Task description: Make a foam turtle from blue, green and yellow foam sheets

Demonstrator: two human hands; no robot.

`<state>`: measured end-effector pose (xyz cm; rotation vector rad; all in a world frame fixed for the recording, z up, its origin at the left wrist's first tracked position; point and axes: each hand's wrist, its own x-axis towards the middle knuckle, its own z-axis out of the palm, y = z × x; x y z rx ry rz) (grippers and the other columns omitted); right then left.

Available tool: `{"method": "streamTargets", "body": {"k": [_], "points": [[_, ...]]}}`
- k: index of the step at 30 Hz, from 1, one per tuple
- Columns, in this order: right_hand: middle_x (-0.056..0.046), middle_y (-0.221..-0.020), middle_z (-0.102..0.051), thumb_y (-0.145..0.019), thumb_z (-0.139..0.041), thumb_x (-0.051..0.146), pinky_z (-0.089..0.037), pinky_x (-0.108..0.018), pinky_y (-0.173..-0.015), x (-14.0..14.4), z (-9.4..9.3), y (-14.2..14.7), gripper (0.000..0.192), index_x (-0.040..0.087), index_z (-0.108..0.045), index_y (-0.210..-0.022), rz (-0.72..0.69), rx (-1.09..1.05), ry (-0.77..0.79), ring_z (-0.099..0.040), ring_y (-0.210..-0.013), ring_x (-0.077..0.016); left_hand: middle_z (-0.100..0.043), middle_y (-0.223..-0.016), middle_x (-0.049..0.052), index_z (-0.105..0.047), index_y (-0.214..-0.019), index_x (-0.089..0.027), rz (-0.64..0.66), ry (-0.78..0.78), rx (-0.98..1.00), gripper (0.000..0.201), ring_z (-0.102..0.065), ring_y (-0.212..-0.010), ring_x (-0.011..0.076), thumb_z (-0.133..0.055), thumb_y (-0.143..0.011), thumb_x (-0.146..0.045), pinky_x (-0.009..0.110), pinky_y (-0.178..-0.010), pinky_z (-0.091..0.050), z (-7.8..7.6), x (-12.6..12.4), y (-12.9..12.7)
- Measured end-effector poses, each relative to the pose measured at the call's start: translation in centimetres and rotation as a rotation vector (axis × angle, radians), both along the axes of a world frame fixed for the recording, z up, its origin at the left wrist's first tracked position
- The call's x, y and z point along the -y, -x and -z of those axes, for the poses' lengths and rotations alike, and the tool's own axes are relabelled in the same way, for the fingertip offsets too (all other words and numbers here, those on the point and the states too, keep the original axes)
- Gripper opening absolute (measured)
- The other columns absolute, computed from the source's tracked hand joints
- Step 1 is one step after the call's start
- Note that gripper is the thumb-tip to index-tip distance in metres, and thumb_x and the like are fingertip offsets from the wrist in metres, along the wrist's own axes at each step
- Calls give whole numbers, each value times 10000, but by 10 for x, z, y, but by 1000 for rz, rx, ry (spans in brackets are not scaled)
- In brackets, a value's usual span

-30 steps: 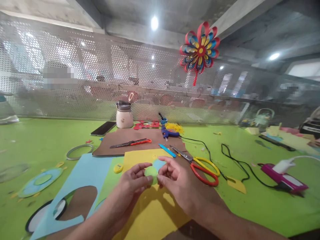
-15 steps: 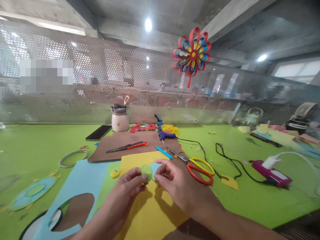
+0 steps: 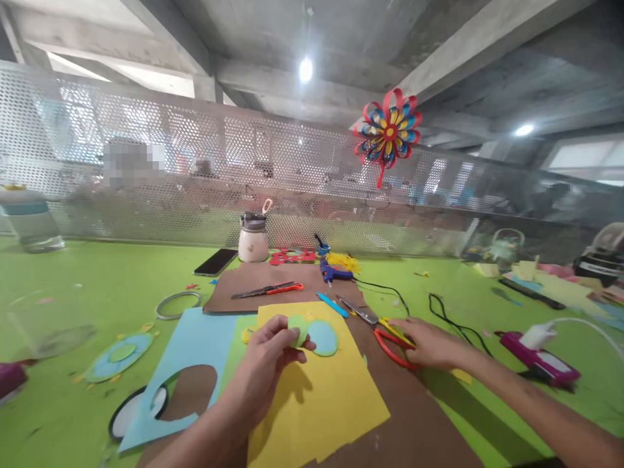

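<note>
Head view, left hand: the left hand (image 3: 270, 348) was raised over the yellow sheet (image 3: 316, 390), its thumb and fingers pinched shut on a small green paper disc (image 3: 297, 329).
Head view, green disc: it stood tilted in the fingertips, above the upper part of the yellow sheet and just left of a light blue paper circle (image 3: 324, 337) that lay flat on that sheet.
Head view, right hand: the right hand (image 3: 429, 343) lay palm down on the handles of the scissors (image 3: 377, 324), fingers curled over the red and yellow loops; whether the fingers had closed around the handles could not be told.
Head view, scissors: the blades pointed away to the upper left, over the brown board (image 3: 273, 286), and the handles were partly hidden under the hand.
Head view, near the hands: a light blue sheet (image 3: 195, 344) with a round hole cut out lay left of the yellow one, and a small blue strip (image 3: 332, 305) lay beside the scissor blades.
Head view, farther back: a red-handled cutter (image 3: 266, 290) rested on the brown board; behind it were a blue glue gun (image 3: 336, 272), a cream jar (image 3: 253, 240) and a dark phone (image 3: 216, 262).
Head view, surroundings: all of it sat on a green table (image 3: 97, 279); a pink device (image 3: 541, 361) with a black cord lay to the right, and a paper flower (image 3: 389, 130) hung above the perforated screen.
</note>
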<state>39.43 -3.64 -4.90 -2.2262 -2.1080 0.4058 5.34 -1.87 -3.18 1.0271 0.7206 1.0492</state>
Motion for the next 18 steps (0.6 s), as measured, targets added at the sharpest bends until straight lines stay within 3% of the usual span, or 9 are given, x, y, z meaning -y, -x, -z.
{"method": "streamTargets", "body": {"k": [4, 8, 10, 13, 16, 18], "points": [[-140, -1316, -539, -654, -580, 147, -430, -313, -733, -12, 11, 6, 832, 294, -348, -1439, 13, 24, 50, -581, -1069, -311, -670, -737, 41, -437, -761, -191, 6, -23, 30, 185, -655, -737, 178, -616, -799, -210, 240, -580, -454, -1, -1, 0], [-132, -1305, -560, -615, -611, 105, -422, -270, -642, -25, 9, 8, 876, 311, -361, -1429, -2, -18, 88, -616, -975, -282, -674, -662, 27, -419, -804, -202, 2, -43, 71, 217, -626, -597, 149, -635, -788, -219, 214, -499, -400, -2, -3, 0], [-112, -1221, -622, -610, -616, 91, -414, -247, -622, -29, 7, 6, 804, 284, -448, -1372, -6, -53, 93, -627, -897, -241, -663, -618, 16, -420, -823, -206, -4, -39, 92, 229, -603, -549, 138, -644, -774, -217, 202, -469, -373, -2, -3, 0], [-84, -1022, -696, -658, -614, 126, -412, -247, -647, -31, 3, 4, 526, 217, -606, -1176, 18, -103, 45, -618, -826, -215, -647, -585, 2, -431, -836, -208, -3, -30, 110, 216, -579, -515, 126, -636, -768, -201, 192, -450, -351, -3, -2, 2], [-55, -806, -693, -749, -568, 210, -415, -261, -611, -24, -3, 6, 325, 185, -635, -1065, 49, -160, -2, -611, -698, -202, -637, -577, -10, -447, -845, -206, -9, -23, 114, 176, -561, -495, 111, -613, -789, -199, 187, -448, -348, -4, 0, 3], [-20, -672, -643, -812, -502, 267, -424, -268, -564, -14, -9, 15, 324, 179, -603, -1107, 63, -254, -37, -591, -588, -186, -633, -576, -12, -458, -838, -203, -10, -19, 112, 153, -562, -489, 108, -606, -802, -209, 186, -448, -347, -6, 2, 3]]}}
